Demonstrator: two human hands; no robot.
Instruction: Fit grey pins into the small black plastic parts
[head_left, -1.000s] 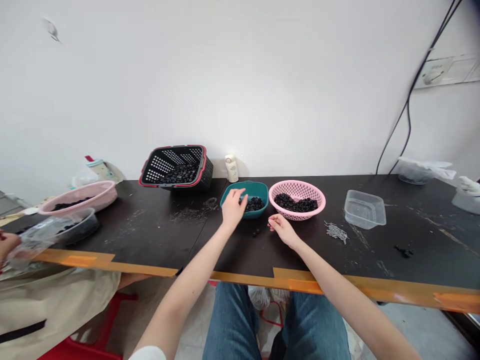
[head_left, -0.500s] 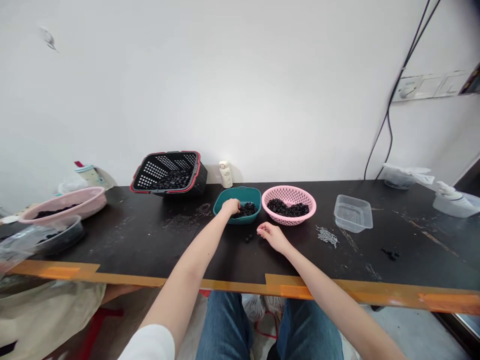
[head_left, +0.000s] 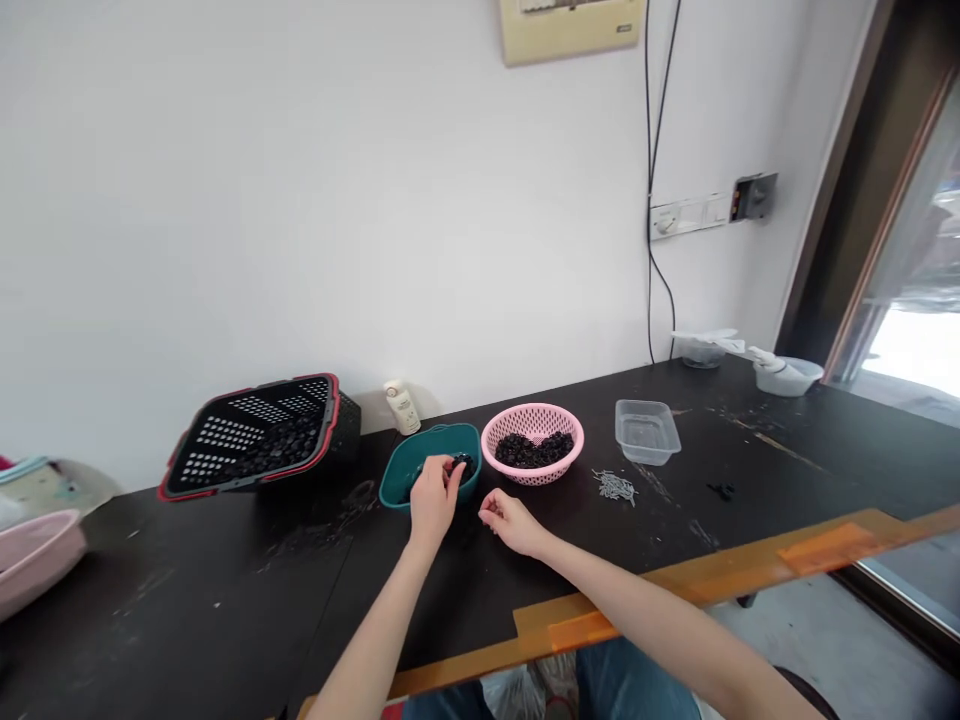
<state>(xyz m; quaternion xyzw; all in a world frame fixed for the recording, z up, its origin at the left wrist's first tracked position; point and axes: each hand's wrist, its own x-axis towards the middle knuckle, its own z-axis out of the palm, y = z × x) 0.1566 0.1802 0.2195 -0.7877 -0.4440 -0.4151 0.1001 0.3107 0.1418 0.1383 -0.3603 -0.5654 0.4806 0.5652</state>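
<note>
My left hand (head_left: 432,497) is over the front rim of the teal basin (head_left: 400,462), its fingers and thumb curled together beside small black parts (head_left: 466,468). Whether it grips one of these is hard to see. A little to the right, my right hand (head_left: 510,520) hovers low over the black table, fingertips pinched, with whatever is in them hidden. Just behind it stands the pink mesh basket (head_left: 532,477), holding more small black pieces (head_left: 534,452).
Left stands a tilted black crate (head_left: 345,425) with black parts. A white bottle (head_left: 403,407) is by the wall. Rightward lie grey pins (head_left: 615,486), a clear tub (head_left: 647,433) and a small black cluster (head_left: 722,491). Orange tape (head_left: 832,550) lines the table's front edge.
The view has turned to the right and tilted. My left hand has drawn back from inside the teal basin to its front rim; my right hand stays pinched near the pink basket.
</note>
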